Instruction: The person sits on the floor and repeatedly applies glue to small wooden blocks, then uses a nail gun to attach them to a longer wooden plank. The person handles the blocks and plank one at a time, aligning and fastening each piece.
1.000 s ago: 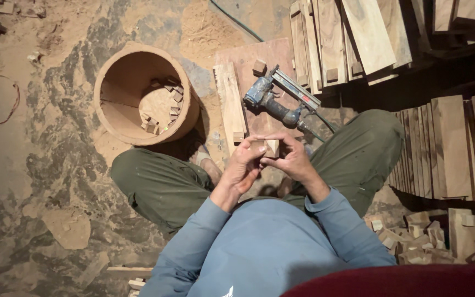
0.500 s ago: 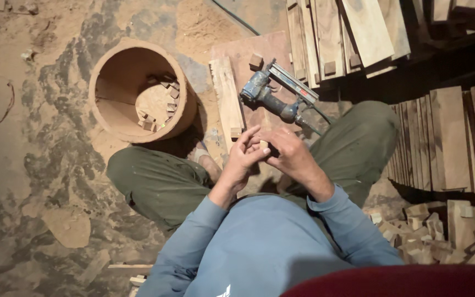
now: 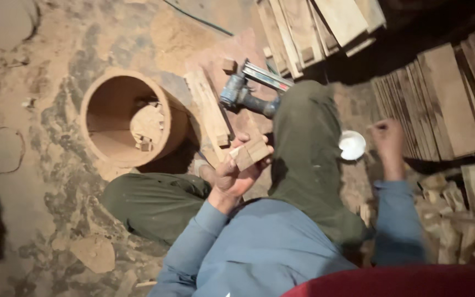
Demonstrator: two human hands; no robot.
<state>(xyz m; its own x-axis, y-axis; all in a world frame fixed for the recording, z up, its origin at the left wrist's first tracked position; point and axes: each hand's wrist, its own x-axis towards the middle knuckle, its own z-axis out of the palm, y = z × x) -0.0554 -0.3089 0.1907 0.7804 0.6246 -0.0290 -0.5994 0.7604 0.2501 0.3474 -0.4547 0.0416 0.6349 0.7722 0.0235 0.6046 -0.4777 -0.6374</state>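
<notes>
On the sawdust floor, left hand holds wood block, long axis up-right.

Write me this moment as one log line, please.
left hand: holds small wood blocks | right hand: pinched shut beside white bowl | nail gun: lying on floor | round wooden tub: holds offcuts

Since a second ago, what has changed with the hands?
The right hand let go of the small wooden blocks and swung out to the right, near the white bowl. The left hand now holds the blocks alone. The nail gun and round wooden tub stayed put.
</notes>
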